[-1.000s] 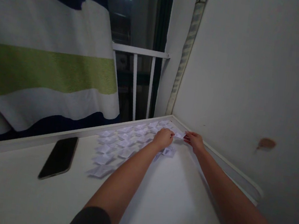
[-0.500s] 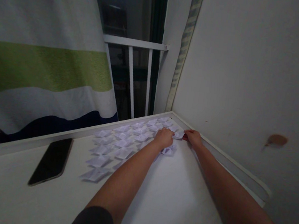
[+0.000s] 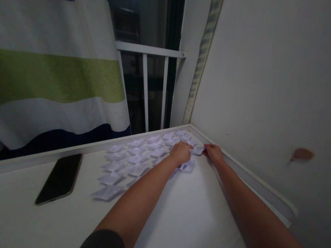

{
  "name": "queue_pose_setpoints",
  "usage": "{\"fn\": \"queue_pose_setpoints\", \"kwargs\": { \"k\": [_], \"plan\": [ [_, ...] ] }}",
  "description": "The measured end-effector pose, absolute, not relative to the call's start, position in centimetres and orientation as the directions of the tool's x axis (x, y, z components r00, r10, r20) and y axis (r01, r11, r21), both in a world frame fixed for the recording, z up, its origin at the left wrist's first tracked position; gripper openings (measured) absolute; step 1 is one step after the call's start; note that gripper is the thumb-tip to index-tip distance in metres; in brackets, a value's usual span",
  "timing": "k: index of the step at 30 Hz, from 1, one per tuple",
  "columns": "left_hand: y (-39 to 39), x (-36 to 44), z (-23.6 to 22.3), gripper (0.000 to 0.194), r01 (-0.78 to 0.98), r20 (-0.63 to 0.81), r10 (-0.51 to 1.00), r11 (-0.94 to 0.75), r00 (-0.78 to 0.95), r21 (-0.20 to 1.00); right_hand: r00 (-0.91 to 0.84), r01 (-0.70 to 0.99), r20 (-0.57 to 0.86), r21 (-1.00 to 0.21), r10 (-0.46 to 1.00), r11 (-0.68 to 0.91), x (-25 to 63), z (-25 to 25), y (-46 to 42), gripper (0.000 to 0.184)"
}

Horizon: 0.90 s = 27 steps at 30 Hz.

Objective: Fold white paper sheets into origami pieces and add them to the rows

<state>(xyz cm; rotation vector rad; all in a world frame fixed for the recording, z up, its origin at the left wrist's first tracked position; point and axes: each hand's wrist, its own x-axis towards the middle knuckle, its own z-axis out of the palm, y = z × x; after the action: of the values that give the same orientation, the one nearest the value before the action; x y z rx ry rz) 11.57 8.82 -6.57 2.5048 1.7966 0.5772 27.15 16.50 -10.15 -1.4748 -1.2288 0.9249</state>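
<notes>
Rows of small folded white paper boats [image 3: 137, 158] cover the white tabletop [image 3: 198, 224] toward its far corner. At the right end of the rows, one paper boat [image 3: 197, 150] lies between my two hands. My left hand [image 3: 181, 151] has its fingers closed at that boat's left end, reaching over other boats. My right hand [image 3: 214, 152] pinches the same boat's right end. The fingertips of the left hand are partly hidden. My left forearm covers some boats in the nearer rows.
A black phone [image 3: 59, 179] lies flat to the left of the boats. Raised edges [image 3: 254, 183] run along the table's far sides. Beyond stand a striped curtain [image 3: 51, 73], a white railing [image 3: 150, 49] and a bare wall [image 3: 280, 73] on the right.
The view has shifted very slightly. Both hands stay at the same paper boat, with hardly any visible movement.
</notes>
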Motion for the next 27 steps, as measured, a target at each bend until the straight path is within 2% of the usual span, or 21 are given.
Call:
{"fn": "queue_pose_setpoints", "kwargs": {
  "k": [6,9,12,15,18,21,24,27],
  "plan": [
    [6.9,10.2,-5.1,0.03,0.9,0.38,0.887,-0.366,0.262,0.234,0.224,0.582,0.296,-0.805,0.929,0.116,27.7,-8.9,15.0,0.02],
    [5.2,8.7,-4.0,0.03,0.905,0.417,0.877,-0.355,0.237,0.234,0.207,0.64,0.437,-0.737,0.875,0.216,27.1,-7.7,13.3,0.028],
    [3.0,6.7,-2.9,0.035,0.913,0.443,0.868,-0.346,0.225,0.214,0.185,0.619,0.488,-0.732,0.853,0.284,25.6,-6.3,11.3,0.035],
    [0.2,4.4,-1.9,0.034,0.929,0.498,0.85,-0.308,0.172,0.203,0.089,0.521,0.5,-0.76,0.861,0.388,22.9,-5.1,9.2,0.037],
    [-3.3,1.6,-1.2,0.033,0.94,0.538,0.839,-0.246,0.084,0.237,0.002,0.323,0.506,-0.816,0.862,0.479,19.1,-4.3,6.7,0.035],
    [-7.8,-1.6,-0.9,0.032,0.934,0.558,0.83,-0.183,-0.02,0.307,-0.079,0.097,0.492,-0.862,0.867,0.498,14.4,-3.6,3.0,0.027],
    [-12.8,-4.9,-1.2,0.028,0.915,0.556,0.82,-0.113,-0.134,0.386,-0.235,-0.1,0.419,-0.908,0.877,0.407,9.5,-3.3,-2.1,0.028],
    [-17.8,-7.8,-2.5,0.025,0.875,0.508,0.826,-0.038,-0.245,0.483,-0.433,-0.197,0.297,-0.953,0.851,0.232,5.1,-3.9,-7.4,0.033]
  ]
}}
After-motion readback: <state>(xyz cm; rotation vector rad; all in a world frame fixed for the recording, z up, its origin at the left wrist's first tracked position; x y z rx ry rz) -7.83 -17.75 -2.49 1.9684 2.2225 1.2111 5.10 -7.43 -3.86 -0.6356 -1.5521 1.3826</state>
